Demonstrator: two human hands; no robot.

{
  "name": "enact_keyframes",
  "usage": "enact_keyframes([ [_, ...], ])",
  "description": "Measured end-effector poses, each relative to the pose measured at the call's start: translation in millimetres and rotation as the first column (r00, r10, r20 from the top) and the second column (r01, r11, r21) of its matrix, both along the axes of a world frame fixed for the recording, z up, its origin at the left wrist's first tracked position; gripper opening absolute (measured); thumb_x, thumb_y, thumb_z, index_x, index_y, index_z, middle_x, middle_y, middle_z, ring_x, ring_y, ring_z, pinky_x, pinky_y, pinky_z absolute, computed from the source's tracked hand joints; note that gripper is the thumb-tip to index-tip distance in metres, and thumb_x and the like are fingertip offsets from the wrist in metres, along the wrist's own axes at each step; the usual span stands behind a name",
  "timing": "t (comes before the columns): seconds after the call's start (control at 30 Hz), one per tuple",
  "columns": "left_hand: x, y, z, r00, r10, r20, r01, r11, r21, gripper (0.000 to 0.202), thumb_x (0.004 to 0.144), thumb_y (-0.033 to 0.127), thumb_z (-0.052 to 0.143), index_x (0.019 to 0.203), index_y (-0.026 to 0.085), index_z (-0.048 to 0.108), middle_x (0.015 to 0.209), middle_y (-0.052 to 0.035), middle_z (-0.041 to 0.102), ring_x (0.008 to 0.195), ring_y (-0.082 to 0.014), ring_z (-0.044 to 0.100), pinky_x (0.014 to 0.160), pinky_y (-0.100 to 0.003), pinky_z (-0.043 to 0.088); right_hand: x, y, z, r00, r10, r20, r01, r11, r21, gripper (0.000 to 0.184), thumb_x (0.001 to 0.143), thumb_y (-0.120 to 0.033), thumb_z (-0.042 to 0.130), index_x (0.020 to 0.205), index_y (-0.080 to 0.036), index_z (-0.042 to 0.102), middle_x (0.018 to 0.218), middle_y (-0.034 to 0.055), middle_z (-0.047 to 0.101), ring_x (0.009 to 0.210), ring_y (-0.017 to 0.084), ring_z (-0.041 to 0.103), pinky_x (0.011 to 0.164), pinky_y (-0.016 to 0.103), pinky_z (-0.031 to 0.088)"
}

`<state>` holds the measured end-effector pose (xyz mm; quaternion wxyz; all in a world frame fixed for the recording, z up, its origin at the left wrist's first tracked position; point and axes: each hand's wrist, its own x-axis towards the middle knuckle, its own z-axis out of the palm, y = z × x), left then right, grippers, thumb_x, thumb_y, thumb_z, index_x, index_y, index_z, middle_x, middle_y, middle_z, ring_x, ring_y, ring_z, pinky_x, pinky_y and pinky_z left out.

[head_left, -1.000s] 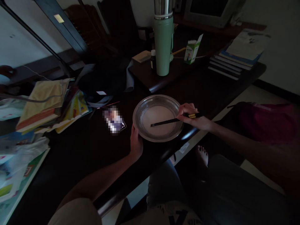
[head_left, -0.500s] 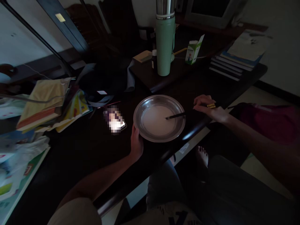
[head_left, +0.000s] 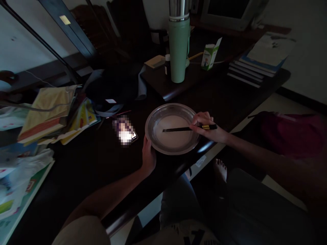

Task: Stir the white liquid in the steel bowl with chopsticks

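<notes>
A round metal bowl (head_left: 156,145) stands on the dark table, with a pale, milky liquid (head_left: 175,137) in it. At its left rim, my left hand (head_left: 148,156) grips the side, the fingers partly hidden by the bowl. My right hand (head_left: 205,126) is closed around black chopsticks (head_left: 178,129) with gold-coloured ends, above the right rim. Their tips reach the liquid left of the bowl's middle. To the left of the bowl lies a lit phone (head_left: 125,131), its screen blurred out.
Behind the bowl stand a tall green thermos (head_left: 178,51), a small dark bottle (head_left: 167,66) and a green-white carton (head_left: 211,56). Stacked books (head_left: 258,66) lie at the right. Books and papers (head_left: 51,109) pile up at the left, beside a dark bag (head_left: 112,85).
My right hand has moved left, from beyond the bowl's right side to over its rim, and the chopstick tips have shifted left through the liquid. My left hand and the bowl stay put.
</notes>
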<state>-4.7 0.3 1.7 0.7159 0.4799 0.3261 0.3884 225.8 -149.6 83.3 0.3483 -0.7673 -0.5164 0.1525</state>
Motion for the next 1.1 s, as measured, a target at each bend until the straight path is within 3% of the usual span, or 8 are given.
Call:
enact_keyframes([
  [0.27,0,0,0.0,1.0,-0.023,0.002,0.023,1.0,-0.007,0.048,0.09,0.055,0.063,0.129,0.028,0.065,0.144,-0.0053,0.062,0.14,-0.027,0.051,0.12,-0.044,0.038,37,-3,3.6,0.978,-0.206,0.041,0.203,0.977,0.068,0.025,0.084,-0.046,0.063,0.071,-0.025,0.06,0.1,0.0075,0.066,0.11,0.035,0.053,0.094,0.058,0.038],
  [0.43,0,0,-1.5,1.0,-0.014,-0.005,0.014,1.0,0.003,0.047,0.09,0.055,0.063,0.129,0.029,0.065,0.141,-0.0064,0.064,0.137,-0.0276,0.054,0.118,-0.046,0.04,59,-24,12.7,0.989,-0.144,-0.038,0.147,0.986,0.082,0.03,0.081,-0.048,0.064,0.065,-0.025,0.057,0.089,0.0059,0.066,0.099,0.031,0.057,0.096,0.054,0.041],
  [0.6,0,0,-0.6,1.0,-0.016,0.016,0.016,1.0,-0.011,0.048,0.088,0.056,0.066,0.127,0.029,0.066,0.138,-0.0051,0.065,0.134,-0.0271,0.056,0.116,-0.044,0.042,48,-32,14.9,0.997,0.014,-0.076,-0.009,0.998,0.061,0.04,0.083,-0.061,0.064,0.065,-0.026,0.059,0.091,0.0056,0.067,0.099,0.029,0.06,0.096,0.051,0.043],
  [0.77,0,0,1.1,1.0,-0.013,0.023,0.013,1.0,0.002,0.046,0.089,0.054,0.065,0.128,0.029,0.066,0.142,-0.0049,0.064,0.139,-0.0266,0.053,0.118,-0.043,0.041,21,-18,3.3,0.996,0.064,-0.07,-0.063,0.998,0.023,0.043,0.085,-0.067,0.061,0.072,-0.027,0.066,0.099,0.0069,0.067,0.107,0.031,0.057,0.096,0.054,0.043],
  [0.93,0,0,2.1,1.0,-0.015,0.01,0.015,1.0,-0.018,0.047,0.088,0.055,0.066,0.128,0.029,0.066,0.142,-0.005,0.064,0.139,-0.0273,0.052,0.118,-0.044,0.041,11,0,-9.3,0.999,-0.039,-0.038,0.04,0.999,0.021,0.036,0.087,-0.063,0.062,0.081,-0.028,0.068,0.106,0.0069,0.067,0.11,0.032,0.054,0.095,0.057,0.042],
  [1.1,1,0,2.8,1.0,-0.007,0.014,0.007,1.0,-0.03,0.047,0.087,0.055,0.067,0.126,0.029,0.067,0.142,-0.0047,0.064,0.139,-0.0275,0.052,0.119,-0.045,0.039,29,5,-12.2,0.984,-0.173,0.038,0.17,0.983,0.07,0.029,0.087,-0.053,0.063,0.076,-0.026,0.065,0.101,0.0066,0.067,0.11,0.034,0.054,0.095,0.056,0.04],
])
